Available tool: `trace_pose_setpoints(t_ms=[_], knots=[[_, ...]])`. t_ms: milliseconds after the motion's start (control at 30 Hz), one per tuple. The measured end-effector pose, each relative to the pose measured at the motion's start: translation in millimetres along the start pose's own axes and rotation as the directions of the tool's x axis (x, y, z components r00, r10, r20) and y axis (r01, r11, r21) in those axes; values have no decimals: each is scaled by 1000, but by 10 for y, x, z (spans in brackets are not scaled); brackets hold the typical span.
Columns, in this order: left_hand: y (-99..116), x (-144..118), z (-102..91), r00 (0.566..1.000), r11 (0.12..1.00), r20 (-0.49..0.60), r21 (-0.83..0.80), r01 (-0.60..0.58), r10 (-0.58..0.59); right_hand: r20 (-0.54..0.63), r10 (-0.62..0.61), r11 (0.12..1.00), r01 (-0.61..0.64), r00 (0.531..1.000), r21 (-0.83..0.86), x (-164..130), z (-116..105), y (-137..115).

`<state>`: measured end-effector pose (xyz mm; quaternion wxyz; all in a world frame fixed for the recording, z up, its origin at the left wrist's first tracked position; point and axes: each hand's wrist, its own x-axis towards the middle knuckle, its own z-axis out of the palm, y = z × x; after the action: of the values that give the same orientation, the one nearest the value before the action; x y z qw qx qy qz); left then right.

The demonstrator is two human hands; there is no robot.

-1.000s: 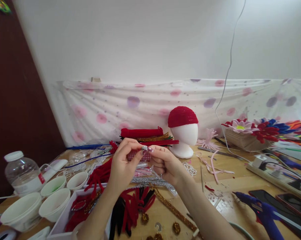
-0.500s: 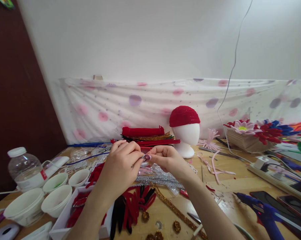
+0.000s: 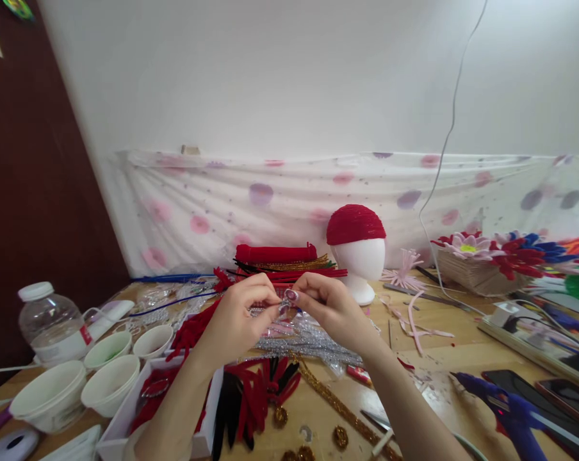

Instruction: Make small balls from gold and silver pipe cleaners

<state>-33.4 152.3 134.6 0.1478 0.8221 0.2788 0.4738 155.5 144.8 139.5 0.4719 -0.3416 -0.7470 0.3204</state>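
Observation:
My left hand [image 3: 245, 315] and my right hand [image 3: 330, 308] meet in the middle, raised over the table. Thumb and fingers of each are pinched on a small silvery piece [image 3: 285, 305], too small to make out fully. Beneath them lie silver tinsel stems [image 3: 303, 346]. Red and black fuzzy petals [image 3: 251, 396] spread out nearer to me, beside a gold tinsel strand [image 3: 335, 400] and small gold tinsel coils [image 3: 340, 436]. Behind the hands are bundled red fuzzy stems [image 3: 276, 253].
A white foam head [image 3: 364, 266] wears a red wrapped cap [image 3: 355, 224]. White bowls [image 3: 47, 400], a bottle [image 3: 54, 326] and a white box [image 3: 205, 442] with red pieces stand left. Right are a blue glue gun [image 3: 505, 403], phones [image 3: 520, 384], a power strip [image 3: 534, 346] and fuzzy flowers [image 3: 517, 259].
My left hand has turned and lowered slightly, its fingertips drawing back a little from the right thumb. More of the silvery piece shows between the hands.

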Motion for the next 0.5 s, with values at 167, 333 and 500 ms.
trace_pose_setpoints(t_ms=[167,333,500], knots=[[-63,4,13,979,906,-168,-421,35,-116,32,89,968,-94,996,231,-15,94,-51],[-107,-12,68,936,854,-320,-519,-43,-147,118,155,873,-192,981,448,-1,148,-36],[-70,-29,16,945,940,-327,-326,-98,-15,201,130,834,-217,971,507,-7,66,-3]])
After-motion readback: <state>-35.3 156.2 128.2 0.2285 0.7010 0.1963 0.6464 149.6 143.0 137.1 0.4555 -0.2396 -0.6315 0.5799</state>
